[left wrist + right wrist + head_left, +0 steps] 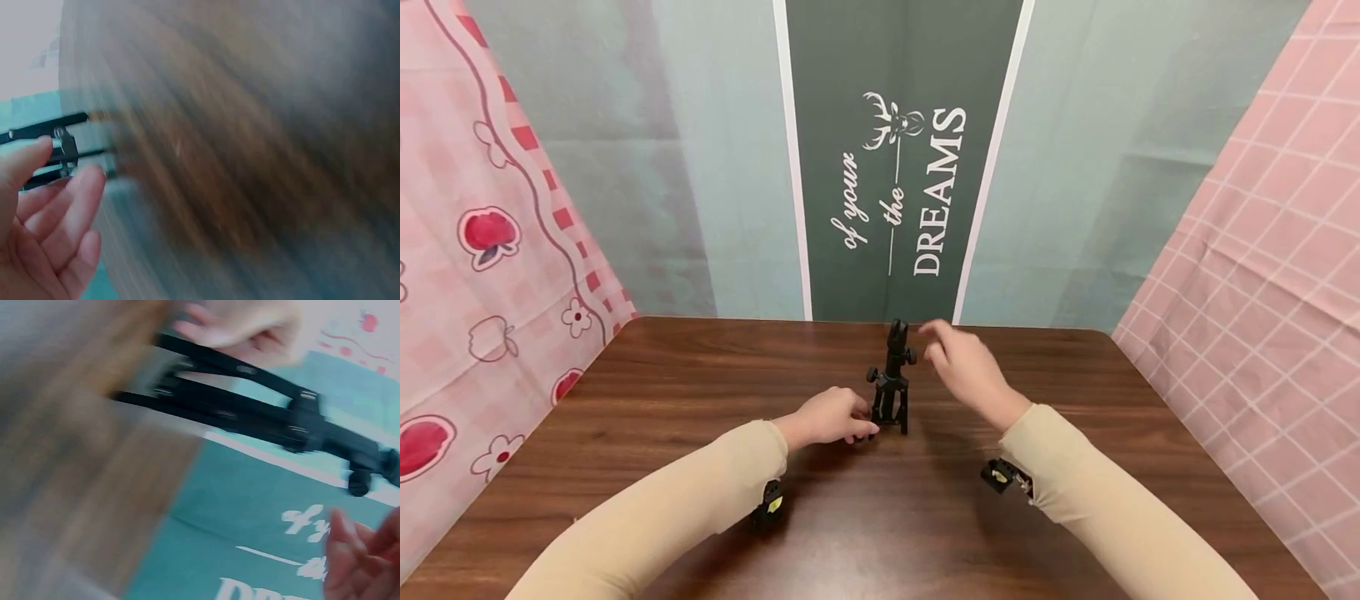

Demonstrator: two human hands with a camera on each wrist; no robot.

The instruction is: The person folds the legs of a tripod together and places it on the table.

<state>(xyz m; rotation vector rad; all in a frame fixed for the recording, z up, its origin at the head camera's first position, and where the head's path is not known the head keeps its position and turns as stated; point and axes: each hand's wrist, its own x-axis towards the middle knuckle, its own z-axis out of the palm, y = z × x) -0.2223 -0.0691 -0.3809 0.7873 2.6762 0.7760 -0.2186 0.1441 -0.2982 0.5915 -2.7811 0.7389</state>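
A small black tripod [892, 367] with folded-in legs and side knobs stands upright on the brown wooden table [700, 358]. From the left, my left hand [831, 415] holds it low down by a leg; in the left wrist view the thumb and fingers [69, 219] lie on either side of the legs. Raised to the right of the tripod's top, my right hand [966, 367] has loosely bent fingers and holds nothing. The right wrist view shows a gap between that hand [365, 556] and the tripod's knob [359, 481].
Behind the table hangs a green cloth [902, 50] with white lettering. Pink patterned cloths hang at the left [490, 350] and right [1262, 275]. Each sleeve has a black wrist device beneath it. Both wrist views are blurred.
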